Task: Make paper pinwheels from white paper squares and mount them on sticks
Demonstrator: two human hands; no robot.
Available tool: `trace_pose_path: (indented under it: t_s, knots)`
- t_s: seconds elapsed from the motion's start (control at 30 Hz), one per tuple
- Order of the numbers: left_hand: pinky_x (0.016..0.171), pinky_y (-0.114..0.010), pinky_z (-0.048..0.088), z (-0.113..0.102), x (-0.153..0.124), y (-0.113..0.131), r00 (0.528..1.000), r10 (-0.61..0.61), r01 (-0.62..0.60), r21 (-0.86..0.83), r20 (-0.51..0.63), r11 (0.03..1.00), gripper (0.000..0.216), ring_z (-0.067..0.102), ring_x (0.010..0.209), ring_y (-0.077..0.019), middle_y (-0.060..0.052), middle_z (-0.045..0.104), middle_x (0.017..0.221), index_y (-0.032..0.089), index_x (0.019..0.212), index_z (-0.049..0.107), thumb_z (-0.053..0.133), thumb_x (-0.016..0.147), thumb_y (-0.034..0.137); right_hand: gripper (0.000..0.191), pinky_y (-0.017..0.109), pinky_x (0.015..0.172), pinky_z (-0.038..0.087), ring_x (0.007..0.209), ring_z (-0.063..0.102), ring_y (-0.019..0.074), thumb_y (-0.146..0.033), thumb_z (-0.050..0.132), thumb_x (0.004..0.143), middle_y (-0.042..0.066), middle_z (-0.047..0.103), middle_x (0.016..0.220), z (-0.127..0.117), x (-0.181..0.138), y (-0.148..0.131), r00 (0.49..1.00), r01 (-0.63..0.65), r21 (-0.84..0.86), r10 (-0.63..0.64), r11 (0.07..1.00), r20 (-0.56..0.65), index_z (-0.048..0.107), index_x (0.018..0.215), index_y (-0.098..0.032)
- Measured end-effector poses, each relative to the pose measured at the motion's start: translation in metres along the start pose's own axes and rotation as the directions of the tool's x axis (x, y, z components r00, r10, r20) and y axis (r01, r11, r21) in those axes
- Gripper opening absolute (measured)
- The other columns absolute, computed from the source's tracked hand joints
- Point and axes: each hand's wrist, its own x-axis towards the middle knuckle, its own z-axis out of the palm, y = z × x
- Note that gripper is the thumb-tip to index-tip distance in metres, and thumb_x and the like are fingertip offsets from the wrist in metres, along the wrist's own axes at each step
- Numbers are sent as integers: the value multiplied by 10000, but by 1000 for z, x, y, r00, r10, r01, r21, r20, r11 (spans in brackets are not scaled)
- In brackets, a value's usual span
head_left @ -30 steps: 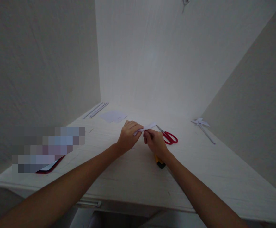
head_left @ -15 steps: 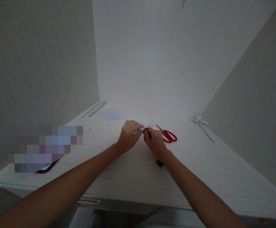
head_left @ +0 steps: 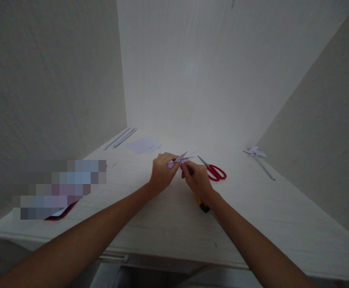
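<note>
Over the middle of the table, my left hand [head_left: 164,171] pinches a white paper pinwheel [head_left: 177,161] between thumb and fingers. Its folded blades stick out past the fingertips, one pointing up and to the right. My right hand [head_left: 196,176] is closed at the near side of the same pinwheel, its fingertips pressed together against the paper's centre. Whether it also holds something small there is too fine to make out. Just right of that hand lie red-handled scissors [head_left: 217,172]. A yellow and black tool [head_left: 203,206], like a cutter, is partly covered by my right wrist.
A pinwheel on a paper stick [head_left: 262,165] lies by the right wall. At the back left are white paper sheets [head_left: 143,145] and several thin paper sticks [head_left: 122,138]. A red-edged device [head_left: 62,215], mostly blurred out, rests on the left. Walls enclose the table [head_left: 162,228].
The paper has turned in my hands, and a raised blade now shows above the left fingertips. My right fingers have shifted slightly at its centre. The view has moved a little.
</note>
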Motion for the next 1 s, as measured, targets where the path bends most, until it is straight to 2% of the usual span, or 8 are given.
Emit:
trace_pose_path:
  t_s: [0.17, 0.4, 0.67, 0.77, 0.87, 1.0]
  knots:
    - [649, -281, 416, 1, 0, 3, 999, 39, -40, 20, 7, 999, 48, 598, 663, -149, -21, 662, 676, 152, 676, 620, 606, 722, 154, 266, 193, 435, 301, 380, 409, 68, -219, 444, 804, -17, 505, 446, 3, -1, 4, 1000, 19, -20, -19, 1000, -13, 503, 552, -161]
    - [640, -281, 399, 1, -2, 0, 989, 133, -136, 56, 57, 989, 71, 583, 652, -143, -25, 655, 676, 148, 697, 608, 572, 754, 171, 271, 195, 429, 265, 387, 362, 60, -213, 494, 750, -42, 422, 424, 5, 0, 6, 987, 42, -73, -53, 996, -152, 426, 491, -171]
    - [621, -269, 399, 0, -2, -1, 988, 122, -127, 40, 99, 991, 80, 574, 633, -135, -15, 645, 654, 155, 677, 602, 586, 748, 189, 227, 207, 452, 266, 407, 383, 71, -191, 439, 790, -23, 474, 462, 3, -1, 7, 995, 61, -112, -70, 992, -75, 486, 570, -165]
    - [623, -270, 402, 0, -3, -1, 989, 86, -90, 27, 116, 996, 65, 573, 640, -138, -13, 641, 653, 154, 672, 602, 607, 731, 180, 215, 219, 461, 266, 409, 389, 78, -191, 436, 797, -19, 489, 473, 4, 0, 9, 998, 34, -154, -42, 987, -47, 492, 591, -168]
    - [628, -274, 408, 2, -3, -1, 992, -1, -3, 32, 126, 999, 37, 579, 641, -140, -13, 650, 667, 159, 679, 617, 623, 712, 174, 195, 227, 474, 280, 423, 421, 92, -198, 445, 800, -12, 513, 487, 4, 1, 10, 1000, 13, -221, -18, 975, -23, 509, 618, -169]
    - [620, -266, 422, 5, -4, -4, 987, -95, 94, 16, 132, 995, 31, 590, 633, -138, -10, 672, 685, 169, 714, 653, 639, 697, 192, 113, 227, 498, 325, 477, 516, 122, -234, 474, 805, 7, 581, 546, 4, 0, 10, 999, -30, -259, 22, 965, -34, 550, 782, -153]
